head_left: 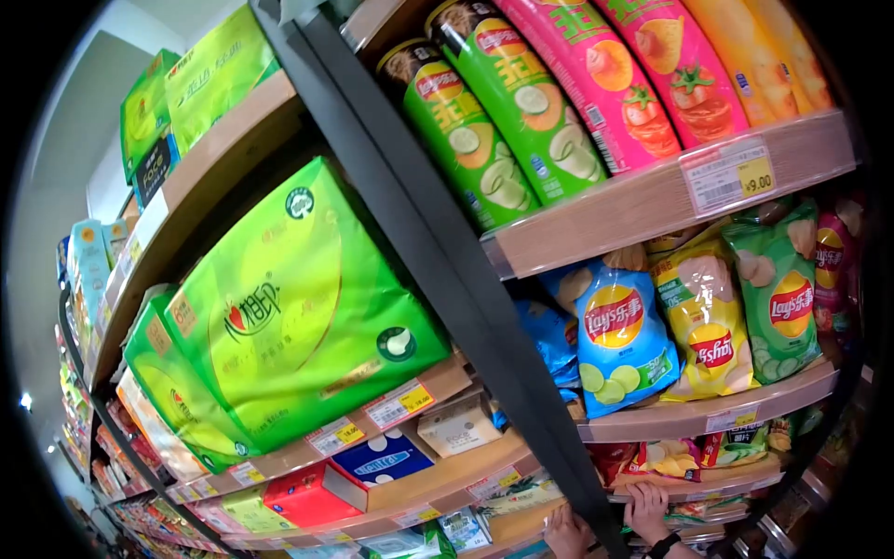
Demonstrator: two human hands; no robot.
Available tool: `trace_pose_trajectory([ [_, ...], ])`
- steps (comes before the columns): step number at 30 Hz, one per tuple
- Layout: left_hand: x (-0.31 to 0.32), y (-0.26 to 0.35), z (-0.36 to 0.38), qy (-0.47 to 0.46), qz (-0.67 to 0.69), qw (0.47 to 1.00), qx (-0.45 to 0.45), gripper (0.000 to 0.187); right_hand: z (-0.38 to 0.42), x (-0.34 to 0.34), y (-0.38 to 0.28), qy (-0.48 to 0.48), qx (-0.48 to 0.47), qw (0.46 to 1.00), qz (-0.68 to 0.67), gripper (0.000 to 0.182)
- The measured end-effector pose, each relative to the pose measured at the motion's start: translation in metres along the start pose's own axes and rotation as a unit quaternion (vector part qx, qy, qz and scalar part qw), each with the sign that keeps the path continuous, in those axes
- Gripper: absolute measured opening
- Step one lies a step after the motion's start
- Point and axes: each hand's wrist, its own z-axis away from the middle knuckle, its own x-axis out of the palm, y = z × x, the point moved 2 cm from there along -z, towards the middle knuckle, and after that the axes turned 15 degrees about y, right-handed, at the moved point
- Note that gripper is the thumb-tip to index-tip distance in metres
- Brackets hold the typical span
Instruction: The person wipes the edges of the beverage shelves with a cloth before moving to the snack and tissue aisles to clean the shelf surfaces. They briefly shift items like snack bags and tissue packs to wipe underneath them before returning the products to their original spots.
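Note:
At the bottom of the head view, my left hand (565, 534) is beside the dark upright post (438, 242), with its fingers curled at the edge of the lower left shelf (507, 466). On the other side of the post, my right hand (646, 513) has its fingers bent over the front edge of a lower snack shelf (722, 484). A black band (664, 546) circles the right wrist. Small snack bags (667, 460) lie just above the right hand. Neither hand shows a product in it; the undersides of both are hidden.
Green tissue packs (298, 307) fill the left shelf, above a red box (321, 494) and a blue box (382, 458). Chip canisters (521, 102) line the upper right shelf. Blue (619, 335), yellow (705, 326) and green (778, 293) chip bags stand below them.

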Motion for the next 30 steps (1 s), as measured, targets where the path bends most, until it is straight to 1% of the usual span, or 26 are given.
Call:
trace_pose_trajectory([
  [1,-0.004,0.000,-0.002,0.030,0.010,0.999,0.021,0.036,0.006,0.005,0.002,-0.009,0.000,1.000,0.010,0.044],
  [3,-0.028,0.029,-0.029,0.030,0.029,0.998,0.041,0.027,0.012,0.008,0.006,-0.016,0.008,0.999,0.034,0.046],
  [4,-0.041,0.033,-0.037,0.032,0.031,0.998,0.049,0.023,0.017,0.011,0.006,-0.022,0.011,0.999,0.039,0.046],
  [5,-0.042,0.029,-0.035,0.009,0.024,0.998,0.052,0.029,0.020,0.014,0.006,-0.029,0.015,0.999,0.037,0.047],
  [6,-0.044,0.028,-0.036,0.014,-0.003,0.998,0.067,0.027,0.021,0.015,0.009,-0.033,0.017,0.999,0.036,0.048],
  [8,-0.049,0.026,-0.039,0.009,0.020,0.998,0.056,0.029,0.023,0.014,0.011,-0.044,0.034,0.998,0.017,0.050],
  [10,-0.053,0.021,-0.037,0.023,0.031,0.998,0.044,0.028,0.023,0.011,0.011,-0.066,0.049,0.996,0.027,0.051],
  [12,-0.068,0.017,-0.042,0.032,0.028,0.999,0.024,0.029,0.031,0.017,0.016,-0.051,0.028,0.997,0.057,0.052],
  [13,-0.074,0.011,-0.043,0.037,0.018,0.999,0.029,0.029,0.037,0.021,0.021,-0.060,0.039,0.996,0.061,0.053],
  [14,-0.079,0.004,-0.041,0.042,0.008,0.999,0.031,0.030,0.039,0.022,0.022,-0.056,0.029,0.995,0.073,0.055],
  [15,-0.083,-0.005,-0.040,0.034,0.015,0.999,0.019,0.032,0.041,0.023,0.024,-0.059,0.034,0.995,0.069,0.054],
  [18,-0.100,-0.028,-0.039,0.066,-0.020,0.998,0.015,0.031,0.044,0.028,0.032,-0.046,0.028,0.996,0.074,0.051],
  [19,-0.105,-0.034,-0.040,0.061,-0.029,0.998,-0.004,0.030,0.045,0.030,0.033,-0.030,0.002,0.996,0.085,0.049],
  [21,-0.115,-0.043,-0.041,0.044,-0.035,0.998,-0.037,0.028,0.049,0.035,0.036,-0.018,-0.005,0.996,0.090,0.049],
  [24,-0.121,-0.039,-0.049,0.095,-0.020,0.995,-0.006,0.025,0.048,0.030,0.033,-0.024,0.001,0.996,0.091,0.050],
  [27,-0.116,-0.040,-0.046,0.091,-0.026,0.995,-0.014,0.024,0.047,0.030,0.031,-0.018,-0.002,0.996,0.090,0.052],
  [30,-0.109,-0.042,-0.041,0.075,-0.046,0.996,-0.004,0.025,0.051,0.031,0.032,-0.010,-0.018,0.995,0.098,0.051],
])
